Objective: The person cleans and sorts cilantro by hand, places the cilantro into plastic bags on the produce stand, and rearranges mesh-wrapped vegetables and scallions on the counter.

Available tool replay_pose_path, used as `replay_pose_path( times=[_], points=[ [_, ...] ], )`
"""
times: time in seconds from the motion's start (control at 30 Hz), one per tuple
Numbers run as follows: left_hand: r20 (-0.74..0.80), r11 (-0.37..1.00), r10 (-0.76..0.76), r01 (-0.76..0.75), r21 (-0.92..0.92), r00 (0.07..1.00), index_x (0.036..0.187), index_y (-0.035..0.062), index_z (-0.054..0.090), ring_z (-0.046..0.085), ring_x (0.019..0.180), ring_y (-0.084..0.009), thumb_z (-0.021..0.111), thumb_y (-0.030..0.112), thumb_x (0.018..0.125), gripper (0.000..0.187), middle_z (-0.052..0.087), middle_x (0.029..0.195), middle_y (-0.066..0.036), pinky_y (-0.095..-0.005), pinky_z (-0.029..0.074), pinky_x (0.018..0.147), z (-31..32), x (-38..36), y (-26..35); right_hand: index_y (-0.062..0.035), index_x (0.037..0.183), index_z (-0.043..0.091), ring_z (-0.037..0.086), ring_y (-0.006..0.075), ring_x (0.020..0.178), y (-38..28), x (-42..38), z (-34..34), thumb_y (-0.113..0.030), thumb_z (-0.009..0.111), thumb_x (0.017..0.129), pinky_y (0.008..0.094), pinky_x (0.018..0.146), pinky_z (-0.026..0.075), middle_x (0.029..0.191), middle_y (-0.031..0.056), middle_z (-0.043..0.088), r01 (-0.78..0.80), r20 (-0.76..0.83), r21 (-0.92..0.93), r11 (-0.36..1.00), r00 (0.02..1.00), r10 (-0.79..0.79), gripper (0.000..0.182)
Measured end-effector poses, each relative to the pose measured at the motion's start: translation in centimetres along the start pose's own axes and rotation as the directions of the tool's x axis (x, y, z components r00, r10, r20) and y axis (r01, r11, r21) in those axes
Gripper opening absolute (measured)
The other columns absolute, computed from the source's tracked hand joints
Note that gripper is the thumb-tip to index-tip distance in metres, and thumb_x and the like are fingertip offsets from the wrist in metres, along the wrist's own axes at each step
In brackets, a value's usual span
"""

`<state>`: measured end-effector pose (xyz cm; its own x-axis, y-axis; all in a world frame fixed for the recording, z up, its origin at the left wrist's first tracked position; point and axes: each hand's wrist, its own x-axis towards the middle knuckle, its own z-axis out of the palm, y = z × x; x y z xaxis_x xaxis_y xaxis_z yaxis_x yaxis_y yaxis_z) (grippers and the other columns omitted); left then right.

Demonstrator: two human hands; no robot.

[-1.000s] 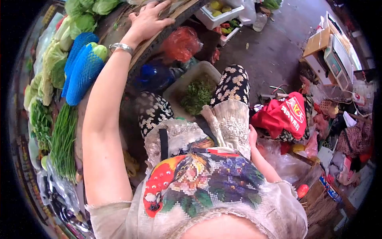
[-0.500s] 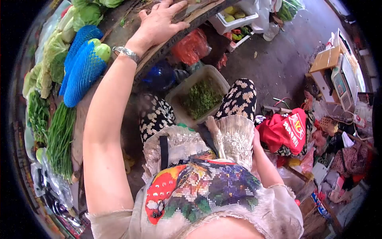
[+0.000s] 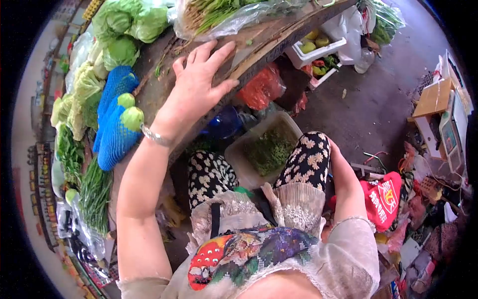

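My left hand [image 3: 201, 79] lies on the wooden table [image 3: 149, 102] near its edge, fingers spread and holding nothing. To its left are blue mesh netting [image 3: 115, 142] around pale green vegetables, and heads of lettuce [image 3: 117, 25]. Just beyond the fingers, a bundle of leafy stems [image 3: 211, 15] rests in clear plastic. My right arm reaches to the outer side of my right knee [image 3: 308, 154]. Most of my right hand [image 3: 334, 152] is hidden behind the leg, and its fingers do not show. Between my knees stands a translucent tub [image 3: 236, 164] with green leaf scraps [image 3: 271, 152].
Under the table are a red plastic bag [image 3: 264, 87] and a white crate [image 3: 318, 54] with round yellow-green produce. On the right, a red cloth bag [image 3: 383, 199] lies among clutter, below a wooden box [image 3: 430, 107] with a scale [image 3: 450, 134]. Green chives [image 3: 97, 194] lie at left.
The view has tilted up and shifted, showing more of the table and the bundled stems. My right arm has moved forward from beside the thigh to the knee. My left hand stays spread on the table.
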<state>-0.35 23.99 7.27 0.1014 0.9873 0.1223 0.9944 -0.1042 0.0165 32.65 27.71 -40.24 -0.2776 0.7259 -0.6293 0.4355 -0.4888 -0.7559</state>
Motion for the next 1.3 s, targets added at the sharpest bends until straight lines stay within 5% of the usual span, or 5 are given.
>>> replay_pose_path(
  times=[0.23, 0.77, 0.93, 1.13, 1.3],
  points=[
    [0.074, 1.0, -0.018, 0.018, -0.003, 0.997, 0.142, 0.0166, 0.04, 0.033, 0.135, -0.0317, 0.065, 0.031, 0.084, 0.066, 0.038, 0.143, -0.017, -0.0425, 0.015, 0.111, -0.7, 0.5, 1.0, -0.0061, 0.112, 0.065, 0.064, 0.0252, 0.097, -6.2, -2.8, 2.4, -0.026, 0.065, 0.082, 0.0357, 0.085, 0.049, 0.106, 0.0132, 0.068, -0.114, 0.01, -0.472, 0.874, 0.991, 0.134, 0.037],
    [0.059, 0.999, 0.026, -0.028, 0.03, 0.998, 0.144, 0.0171, 0.039, 0.034, 0.134, -0.0328, 0.064, 0.035, 0.084, 0.067, 0.039, 0.142, -0.017, -0.0433, 0.019, 0.11, -0.3, 0.6, 0.1, -0.0093, 0.097, 0.071, 0.065, 0.034, 0.096, -5.7, 1.8, -4.1, -0.034, 0.063, 0.077, 0.0428, 0.083, 0.051, 0.099, 0.0181, 0.068, 0.015, 0.023, -0.752, 0.659, 1.0, 0.004, 0.034],
    [0.048, 0.998, 0.045, -0.047, 0.045, 0.998, 0.144, 0.0182, 0.038, 0.034, 0.133, -0.0336, 0.062, 0.038, 0.086, 0.066, 0.038, 0.143, -0.017, -0.0437, 0.019, 0.11, -0.3, 0.3, -0.4, -0.003, 0.083, 0.07, 0.066, 0.0346, 0.081, -10.9, 4.2, -9.1, -0.037, 0.066, 0.071, 0.0428, 0.072, 0.051, 0.085, 0.0209, 0.067, 0.215, 0.088, -0.768, 0.603, 0.968, -0.233, 0.037],
    [0.043, 0.998, 0.044, -0.046, 0.044, 0.998, 0.144, 0.0194, 0.038, 0.035, 0.132, -0.0341, 0.061, 0.038, 0.086, 0.065, 0.039, 0.143, -0.017, -0.0439, 0.019, 0.11, -0.1, 0.1, -1.2, -0.002, 0.094, 0.069, 0.068, 0.0263, 0.077, -12.9, 2.6, -13.1, -0.031, 0.064, 0.076, 0.0366, 0.073, 0.05, 0.081, 0.0165, 0.069, 0.151, -0.043, -0.568, 0.809, 0.976, -0.213, 0.034],
    [0.028, 0.996, 0.063, -0.064, 0.069, 0.998, 0.144, 0.0196, 0.038, 0.035, 0.132, -0.0337, 0.06, 0.037, 0.086, 0.065, 0.039, 0.142, -0.017, -0.0439, 0.019, 0.11, 0.1, 0.1, -0.9, 0.0031, 0.087, 0.069, 0.06, 0.0165, 0.061, -8.0, 4.6, -12.1, -0.031, 0.064, 0.08, 0.0317, 0.06, 0.048, 0.071, 0.0095, 0.066, 0.194, -0.089, -0.144, 0.97, 0.974, -0.208, 0.035]
  ],
)
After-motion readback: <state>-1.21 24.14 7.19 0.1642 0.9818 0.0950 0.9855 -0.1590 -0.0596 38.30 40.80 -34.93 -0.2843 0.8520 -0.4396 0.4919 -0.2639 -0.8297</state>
